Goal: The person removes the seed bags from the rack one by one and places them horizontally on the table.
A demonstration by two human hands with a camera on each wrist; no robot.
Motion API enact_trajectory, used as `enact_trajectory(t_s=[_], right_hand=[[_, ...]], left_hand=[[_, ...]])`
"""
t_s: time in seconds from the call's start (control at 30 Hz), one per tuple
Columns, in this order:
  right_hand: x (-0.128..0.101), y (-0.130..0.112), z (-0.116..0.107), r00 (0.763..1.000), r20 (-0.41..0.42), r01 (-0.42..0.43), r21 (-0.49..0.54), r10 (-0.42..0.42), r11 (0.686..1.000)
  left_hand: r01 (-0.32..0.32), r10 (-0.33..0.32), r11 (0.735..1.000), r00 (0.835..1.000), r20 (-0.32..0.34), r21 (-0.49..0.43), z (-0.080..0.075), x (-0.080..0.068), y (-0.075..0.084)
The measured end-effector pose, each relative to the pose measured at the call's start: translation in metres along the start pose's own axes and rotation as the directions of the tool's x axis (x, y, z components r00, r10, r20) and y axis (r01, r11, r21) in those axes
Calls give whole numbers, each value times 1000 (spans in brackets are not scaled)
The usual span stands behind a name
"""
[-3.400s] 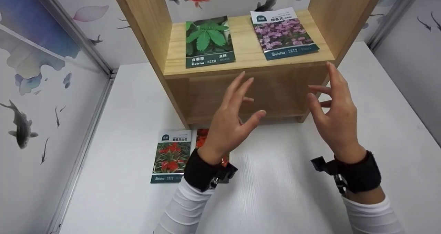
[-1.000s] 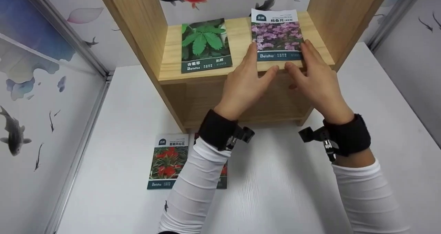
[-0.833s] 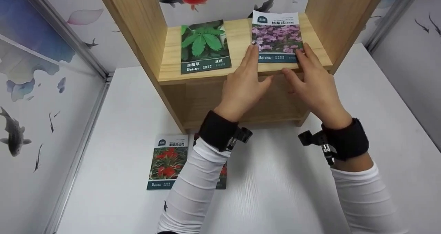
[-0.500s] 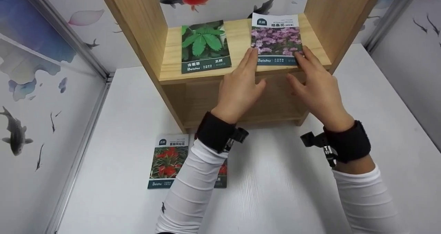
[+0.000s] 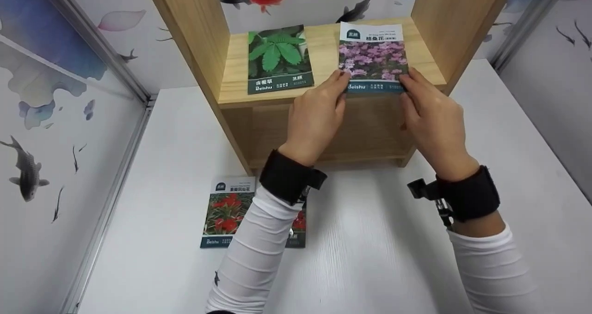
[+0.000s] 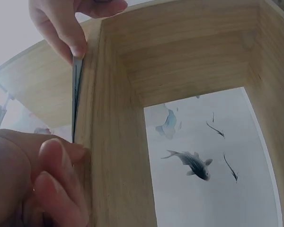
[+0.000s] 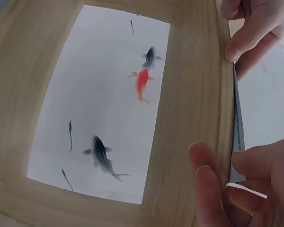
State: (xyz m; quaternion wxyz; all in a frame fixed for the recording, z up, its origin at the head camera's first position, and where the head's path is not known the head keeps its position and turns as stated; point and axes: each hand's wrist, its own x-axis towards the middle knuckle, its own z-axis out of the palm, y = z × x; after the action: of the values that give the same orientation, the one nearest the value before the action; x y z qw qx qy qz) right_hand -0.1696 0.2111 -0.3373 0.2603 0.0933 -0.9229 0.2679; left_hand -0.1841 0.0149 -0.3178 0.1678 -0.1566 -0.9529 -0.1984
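Note:
A seed packet with pink flowers (image 5: 372, 57) lies on the upper shelf, its lower edge along the shelf's front edge. My left hand (image 5: 317, 117) grips its lower left corner with bent fingers. At the lower right corner my right hand (image 5: 434, 120) grips the packet in the same way. The left wrist view shows the packet (image 6: 76, 101) edge-on at the shelf front, between both hands. A packet with green leaves (image 5: 279, 57) lies to the left on that shelf.
The wooden shelf unit (image 5: 185, 41) stands on a white table (image 5: 360, 258). A red-flower packet (image 5: 226, 212) lies at front left; another red-flower packet (image 5: 298, 226) beside it is partly hidden by my left sleeve. Printed panels (image 5: 69, 166) enclose the sides.
Both hands came up from in front of the shelf to the pink-flower packet. It has been straightened and drawn toward the front edge. The fingers, straighter before, are now bent at its corners.

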Motion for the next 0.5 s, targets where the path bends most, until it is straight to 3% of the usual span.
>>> enact_trajectory(t_s=[0.2,0.4,0.5], right_hand=[[-2,-1,-1,1000,-8,-9,47,9,999],[-8,-1,-2,999,0,-53,95,53,994],[-11,-1,-3,996,19,-86,164,84,983]], left_hand=[[4,-3,1000,1000,-19,6,1,-1,-2],[4,-6,998,999,-42,-57,3,-7,-3],[-16,12,997,998,-58,-73,5,-10,-4]])
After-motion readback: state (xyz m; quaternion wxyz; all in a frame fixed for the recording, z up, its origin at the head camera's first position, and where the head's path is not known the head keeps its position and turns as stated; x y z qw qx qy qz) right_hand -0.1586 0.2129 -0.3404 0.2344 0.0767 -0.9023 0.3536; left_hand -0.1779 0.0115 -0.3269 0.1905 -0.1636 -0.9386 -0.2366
